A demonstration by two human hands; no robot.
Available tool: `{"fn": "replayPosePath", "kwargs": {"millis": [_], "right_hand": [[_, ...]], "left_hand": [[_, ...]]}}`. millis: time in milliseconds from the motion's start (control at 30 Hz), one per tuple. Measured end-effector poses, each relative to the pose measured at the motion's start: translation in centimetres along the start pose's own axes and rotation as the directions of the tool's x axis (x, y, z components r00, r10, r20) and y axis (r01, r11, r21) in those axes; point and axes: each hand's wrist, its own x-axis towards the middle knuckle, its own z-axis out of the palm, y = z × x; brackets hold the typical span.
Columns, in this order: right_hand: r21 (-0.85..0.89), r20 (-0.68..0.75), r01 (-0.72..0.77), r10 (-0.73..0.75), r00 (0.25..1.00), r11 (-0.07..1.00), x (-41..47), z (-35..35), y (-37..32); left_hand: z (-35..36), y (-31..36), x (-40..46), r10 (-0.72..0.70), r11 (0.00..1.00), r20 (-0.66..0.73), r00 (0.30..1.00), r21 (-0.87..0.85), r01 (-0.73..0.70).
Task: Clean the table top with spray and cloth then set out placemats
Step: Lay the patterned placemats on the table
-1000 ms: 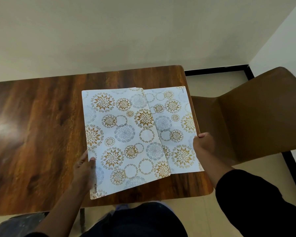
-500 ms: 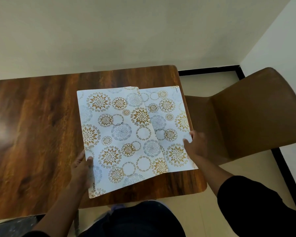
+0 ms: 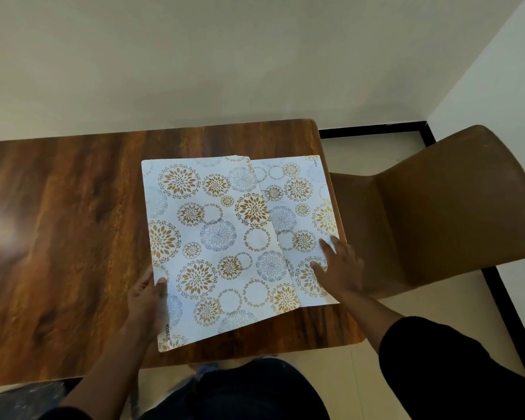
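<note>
Two placemats on the worktop (image 3: 73, 237), right end. Top placemat (image 3: 212, 247) overlaps the lower placemat (image 3: 303, 213), skewed, its near-left corner w/ "KUBER" print close to the worktop's near edge. Lower placemat's right edge runs just beside the worktop's right edge. Left hand (image 3: 144, 301) grips the top placemat's left edge, thumb on top, the rest of the fingers curled under and hidden. Right hand (image 3: 341, 268) lies flat on the lower placemat's near-right part, fingers (image 3: 326, 247) straight and spread, pressing. Lots of bare wood to the left; glare patch at far left blurs the grain. Brown chair (image 3: 437, 213) sits just right of the worktop, back cut off by the frame. Lower placemat's left part hidden under the top one.
</note>
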Motion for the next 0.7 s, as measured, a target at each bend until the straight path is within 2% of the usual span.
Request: {"fn": "replayPosePath", "kwargs": {"millis": [467,533,633,700], "right_hand": [[0.008,0.061,-0.048,0.047,0.997,0.999,0.1,-0.6,-0.7],[0.009,0.022,-0.087,0.087,0.996,0.996,0.2,-0.8,-1.8],[0.193,-0.117,-0.151,0.175,0.978,0.97,0.9,-1.0,-4.7],[0.425,-0.092,-0.129,0.184,0.979,0.896,1.5,-1.6,-7.2]], "left_hand": [[-0.9,0.3,-1.0,0.029,0.999,-0.015,0.999,-0.017,-0.029],[-1.2,0.3,-1.0,0.019,1.0,-0.024,1.0,-0.022,-0.02],[-1.8,0.1,-1.0,0.019,1.0,-0.046,0.999,-0.023,-0.02],[-2.0,0.0,-1.1,0.008,0.999,-0.059,0.998,-0.032,-0.01]]}}
